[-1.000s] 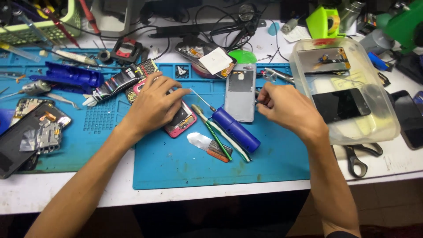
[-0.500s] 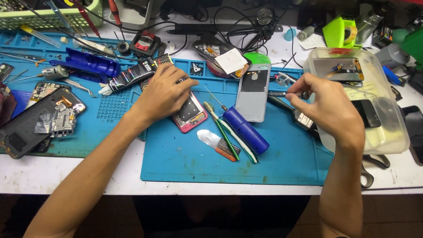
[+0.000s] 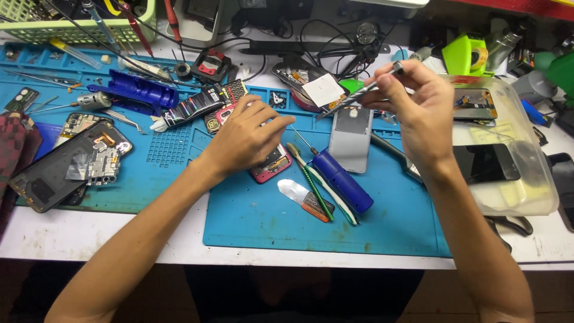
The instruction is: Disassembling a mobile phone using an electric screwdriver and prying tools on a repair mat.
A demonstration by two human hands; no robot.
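Pink-framed phone (image 3: 272,163) lies opened at the middle of the frame on the blue mat (image 3: 251,215), pinned under the left hand (image 3: 242,136), whose fingers spread flat over it. Right hand (image 3: 418,110), upper right of centre, is raised off the mat and pinches a slim metal screwdriver (image 3: 365,90) between thumb and fingertips, its tip slanting down to the left. Below that tip rests a grey back cover (image 3: 351,139). Just right of the phone lie a blue cylinder (image 3: 342,180), a green-and-white brush (image 3: 323,191) and a small spatula (image 3: 302,197), close together. Right of the raised hand stands a clear plastic tub (image 3: 526,179) holding dark phones. At left centre a stripped black phone (image 3: 66,167) lies on another mat, with a blue tool (image 3: 134,93) above it and a green basket (image 3: 72,27) in the upper left corner.
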